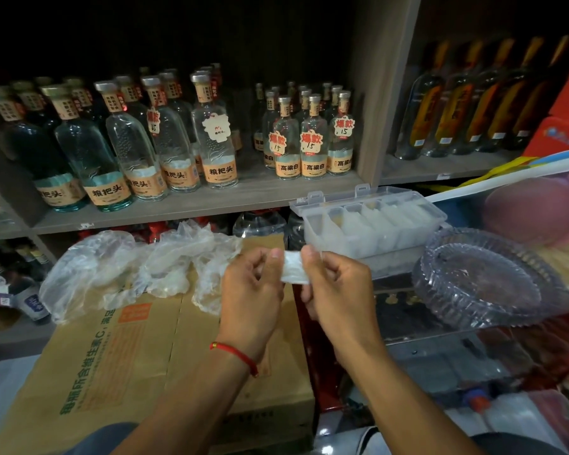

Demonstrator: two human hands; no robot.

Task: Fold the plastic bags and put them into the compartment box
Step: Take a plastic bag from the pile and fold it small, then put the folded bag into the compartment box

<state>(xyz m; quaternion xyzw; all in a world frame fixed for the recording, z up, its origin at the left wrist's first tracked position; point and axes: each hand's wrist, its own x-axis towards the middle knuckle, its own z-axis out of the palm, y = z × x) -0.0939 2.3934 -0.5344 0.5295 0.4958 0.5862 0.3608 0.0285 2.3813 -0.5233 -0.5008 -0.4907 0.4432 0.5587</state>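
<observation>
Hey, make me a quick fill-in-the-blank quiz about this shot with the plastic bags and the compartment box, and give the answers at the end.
1. Both hands, left hand and right hand, pinch one small ____ plastic bag.
2. The compartment box has its lid ____.
3. The loose unfolded bags lie on a ____ carton.
4. The red string bracelet is on the ____ wrist.

Answers: folded; open; cardboard; left

Two hands hold a small folded plastic bag (295,268) between them, left hand (252,290) and right hand (337,289) each pinching an end. Loose crumpled bags (138,270) lie on a cardboard box (151,362). An open compartment box (372,221) sits behind, beside a clear glass dish (483,279).
</observation>
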